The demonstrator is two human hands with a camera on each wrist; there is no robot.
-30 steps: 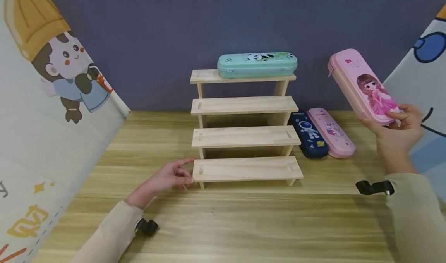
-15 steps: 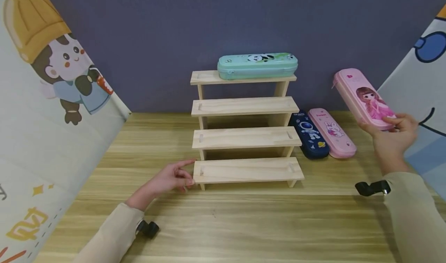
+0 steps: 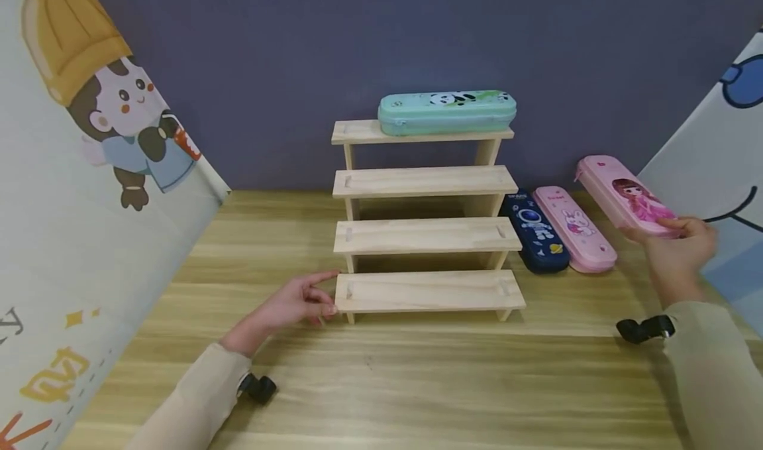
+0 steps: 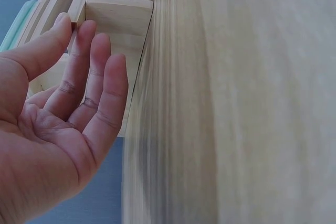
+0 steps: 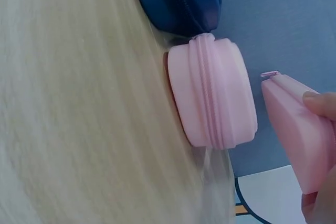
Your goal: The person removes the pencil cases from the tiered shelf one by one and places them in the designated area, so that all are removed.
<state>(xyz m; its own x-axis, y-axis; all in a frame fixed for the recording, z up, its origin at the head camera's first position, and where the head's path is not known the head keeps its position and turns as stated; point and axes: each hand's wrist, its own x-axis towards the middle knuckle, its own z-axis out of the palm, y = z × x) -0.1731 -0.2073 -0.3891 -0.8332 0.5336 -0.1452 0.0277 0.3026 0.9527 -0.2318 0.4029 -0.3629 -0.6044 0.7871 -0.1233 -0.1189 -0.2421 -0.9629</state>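
My right hand grips the near end of a pink pencil case printed with a long-haired girl. It holds the case tilted, apart from the tabletop, to the right of the other cases. In the right wrist view its zip pull dangles from the far end. My left hand is at the left end of the lowest board of a four-step wooden display stand. Its thumb and index finger hold that board's end; in the left wrist view the other fingers are bent loosely, and the index fingertip is hidden.
A mint panda pencil case lies on the stand's top step. Beside the stand, a navy astronaut case and a pink rabbit case lie side by side on the wood-grain table. A dark blue backdrop stands behind.
My right hand has lowered the pink girl-print pencil case towards the table, and the case lies flatter. My left hand keeps its place on the stand. The head view has shifted slightly.
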